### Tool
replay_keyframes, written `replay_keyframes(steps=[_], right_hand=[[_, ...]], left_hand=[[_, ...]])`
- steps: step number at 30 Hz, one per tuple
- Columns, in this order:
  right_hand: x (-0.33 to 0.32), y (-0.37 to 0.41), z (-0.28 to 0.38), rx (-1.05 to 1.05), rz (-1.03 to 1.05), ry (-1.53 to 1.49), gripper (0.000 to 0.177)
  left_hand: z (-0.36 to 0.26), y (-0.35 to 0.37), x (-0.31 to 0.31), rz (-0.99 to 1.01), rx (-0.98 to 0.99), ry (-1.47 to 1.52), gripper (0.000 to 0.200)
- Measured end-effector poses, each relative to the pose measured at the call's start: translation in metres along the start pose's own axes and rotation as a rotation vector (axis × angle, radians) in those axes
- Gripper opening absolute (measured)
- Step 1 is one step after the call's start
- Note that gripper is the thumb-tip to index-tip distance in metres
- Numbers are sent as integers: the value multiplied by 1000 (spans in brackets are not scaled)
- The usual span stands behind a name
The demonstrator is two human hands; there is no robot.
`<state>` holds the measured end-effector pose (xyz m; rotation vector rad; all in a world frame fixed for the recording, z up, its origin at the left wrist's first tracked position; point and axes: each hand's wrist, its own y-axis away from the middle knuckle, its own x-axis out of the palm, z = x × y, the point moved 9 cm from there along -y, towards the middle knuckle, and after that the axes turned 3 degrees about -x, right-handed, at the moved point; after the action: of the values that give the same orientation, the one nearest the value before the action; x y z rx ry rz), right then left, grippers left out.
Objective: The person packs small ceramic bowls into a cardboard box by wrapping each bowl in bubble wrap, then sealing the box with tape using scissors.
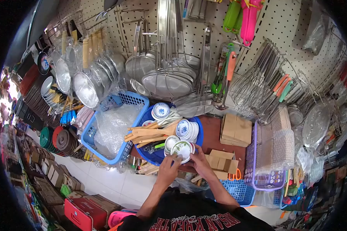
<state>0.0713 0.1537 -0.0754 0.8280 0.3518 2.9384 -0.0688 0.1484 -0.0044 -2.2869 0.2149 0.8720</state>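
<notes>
A small white bowl with a green leaf pattern is held between my two hands, over the front of a round blue tub. My left hand has its fingers closed at the bowl's near left rim. On the right side, my right hand grips the same bowl, its fingers partly hidden behind it. Another white bowl sits just behind. Inside the tub are blue-patterned white dishes, a further patterned dish, and several wooden spatulas.
A blue basket with bubble wrap stands left of the tub. To the right are cardboard boxes, an opened small carton, orange-handled scissors and a purple basket. Strainers and whisks hang from the pegboard.
</notes>
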Motion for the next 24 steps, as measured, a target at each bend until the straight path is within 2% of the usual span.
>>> replay_keyframes(steps=[2, 9, 11, 14, 17, 20, 23, 24], right_hand=[[-3, 12, 4, 18, -34, -46, 56], [-41, 39, 2, -88, -152, 150, 55], [-49, 43, 5, -116, -201, 250, 54], [-50, 51, 16, -138, -240, 303, 50], [-55, 51, 22, -245, -247, 439, 49], [-43, 56, 37, -280, -202, 536, 45], [-24, 57, 43, -301, -82, 699, 42], [-15, 58, 45, -314, -32, 769, 41]], left_hand=[[-7, 9, 11, 90, 8, -40, 48], [-38, 23, 30, 198, 89, -76, 45], [-44, 29, 40, 202, 131, -112, 45], [-62, 19, 31, 175, 89, 5, 42], [-53, 27, 24, 44, -39, 45, 53], [-16, 42, 50, -140, -544, 1104, 48], [6, 63, 101, 39, -1039, 1618, 50], [3, 72, 109, 159, -1139, 1667, 61]])
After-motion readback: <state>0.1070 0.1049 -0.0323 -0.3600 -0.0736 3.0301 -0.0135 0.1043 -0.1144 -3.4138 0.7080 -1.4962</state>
